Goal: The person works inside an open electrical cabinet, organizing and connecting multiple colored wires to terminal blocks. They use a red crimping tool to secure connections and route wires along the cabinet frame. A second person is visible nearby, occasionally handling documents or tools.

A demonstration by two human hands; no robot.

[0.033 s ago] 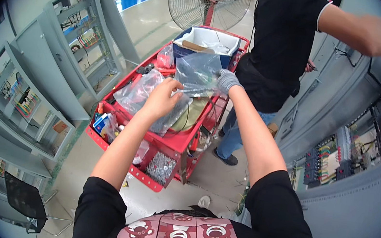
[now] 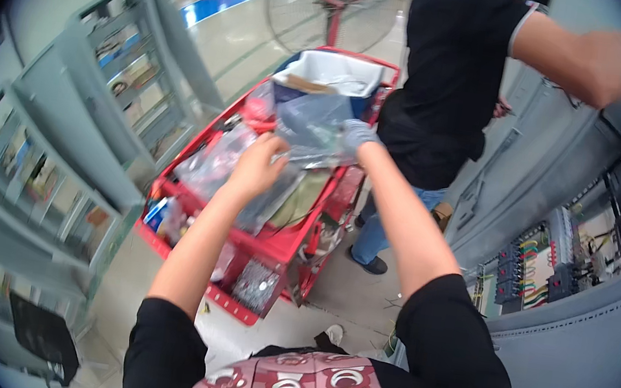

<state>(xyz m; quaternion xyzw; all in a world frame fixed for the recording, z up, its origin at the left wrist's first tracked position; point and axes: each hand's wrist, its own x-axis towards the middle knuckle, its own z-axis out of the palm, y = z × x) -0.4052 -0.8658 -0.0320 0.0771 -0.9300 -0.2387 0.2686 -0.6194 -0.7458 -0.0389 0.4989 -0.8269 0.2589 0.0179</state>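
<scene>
A clear plastic bag hangs over the red tool cart. My right hand, in a grey glove, grips its right side. My bare left hand is above the cart, beside the bag's lower left edge. Its thumb and fingers are apart, with nothing plainly between them. Below and left of that hand lies another crumpled clear plastic bag. A flat yellowish-green piece lies on the cart top near the bags. Motion blur hides what the held bag contains.
A blue box with white lining stands at the cart's far end, before a large fan. Small metal hardware fills a near bin. A co-worker stands close on the right by open electrical cabinets; grey cabinet frames line the left.
The whole view has shifted slightly and blurred. My right hand and the bag sit a little further left and lower. The co-worker's raised arm has moved slightly.
</scene>
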